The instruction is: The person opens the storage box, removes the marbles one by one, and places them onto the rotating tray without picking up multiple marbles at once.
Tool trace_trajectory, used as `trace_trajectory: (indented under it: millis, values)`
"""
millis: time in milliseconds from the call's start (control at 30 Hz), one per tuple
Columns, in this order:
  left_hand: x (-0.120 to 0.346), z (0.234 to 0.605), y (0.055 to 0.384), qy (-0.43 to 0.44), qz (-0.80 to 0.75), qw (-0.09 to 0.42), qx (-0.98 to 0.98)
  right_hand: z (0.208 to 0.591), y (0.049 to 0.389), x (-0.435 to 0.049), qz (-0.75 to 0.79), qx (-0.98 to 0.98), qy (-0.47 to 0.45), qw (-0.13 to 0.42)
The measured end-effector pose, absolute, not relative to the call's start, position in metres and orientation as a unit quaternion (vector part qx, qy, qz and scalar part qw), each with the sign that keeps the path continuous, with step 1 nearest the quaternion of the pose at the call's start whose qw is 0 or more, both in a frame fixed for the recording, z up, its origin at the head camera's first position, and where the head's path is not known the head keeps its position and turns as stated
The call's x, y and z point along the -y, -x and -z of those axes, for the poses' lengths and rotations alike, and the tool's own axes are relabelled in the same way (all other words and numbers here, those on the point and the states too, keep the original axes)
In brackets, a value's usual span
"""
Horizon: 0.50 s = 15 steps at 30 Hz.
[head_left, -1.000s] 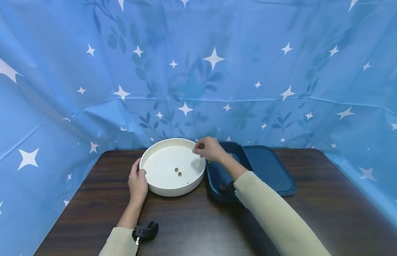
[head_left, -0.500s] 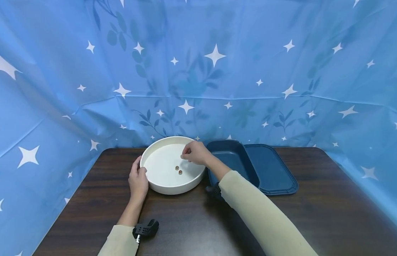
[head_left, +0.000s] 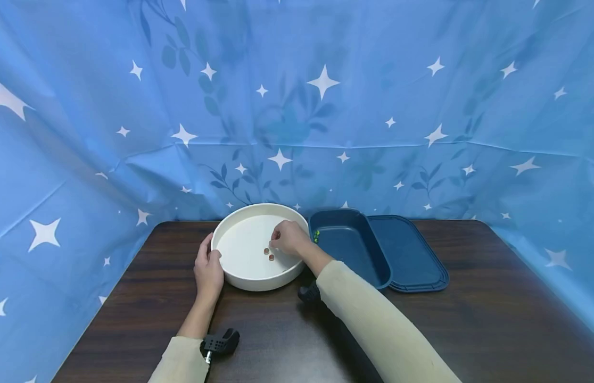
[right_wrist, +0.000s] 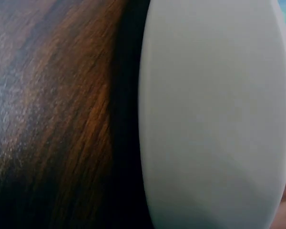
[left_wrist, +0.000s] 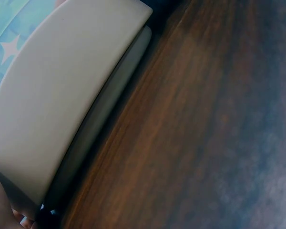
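Observation:
A round white tray (head_left: 244, 255) with a raised wall stands on the table. My left hand (head_left: 208, 271) grips its left side, thumb over the rim and fingers along the outer wall. Two small brown pieces (head_left: 271, 257) lie close together on the tray floor. Over the tray's right half, my right hand (head_left: 289, 238) has its fingers bent and its fingertips just beside those pieces; whether anything is between them is too small to tell. The tray's outer wall (left_wrist: 62, 90) fills much of the left wrist view, and its wall (right_wrist: 214, 114) does so in the right wrist view.
A deep blue rectangular box (head_left: 354, 250) stands right of the tray, with small green pieces (head_left: 316, 236) at its left side. A flat blue lid (head_left: 412, 255) lies beyond it. Behind the dark wooden table (head_left: 258, 330) hangs a blue star-patterned curtain (head_left: 297, 106).
My right hand has moved from over the tray's right rim inward and down to beside the brown pieces. Its arm uncovers more of the blue box. My left hand keeps its grip.

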State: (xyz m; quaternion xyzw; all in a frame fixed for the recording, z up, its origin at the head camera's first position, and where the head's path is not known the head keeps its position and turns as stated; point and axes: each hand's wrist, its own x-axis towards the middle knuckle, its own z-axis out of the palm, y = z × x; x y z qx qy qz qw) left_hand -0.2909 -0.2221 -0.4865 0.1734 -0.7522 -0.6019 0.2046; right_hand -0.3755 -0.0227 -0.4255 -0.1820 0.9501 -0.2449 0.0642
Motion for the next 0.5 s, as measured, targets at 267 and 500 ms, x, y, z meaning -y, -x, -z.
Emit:
trace_trajectory:
  millis: [267, 500]
  values:
    - [0.2221, 0.4838, 0.2926, -0.170, 0.604, 0.213, 0.749, 0.4232, 0.3748, 0.0227, 0.231, -0.952, 0.189, 0.072]
    - [0.2224, 0.4850, 0.2920, -0.176, 0.603, 0.206, 0.750, 0.4209, 0.3714, 0.0225, 0.231, -0.950, 0.198, 0.074]
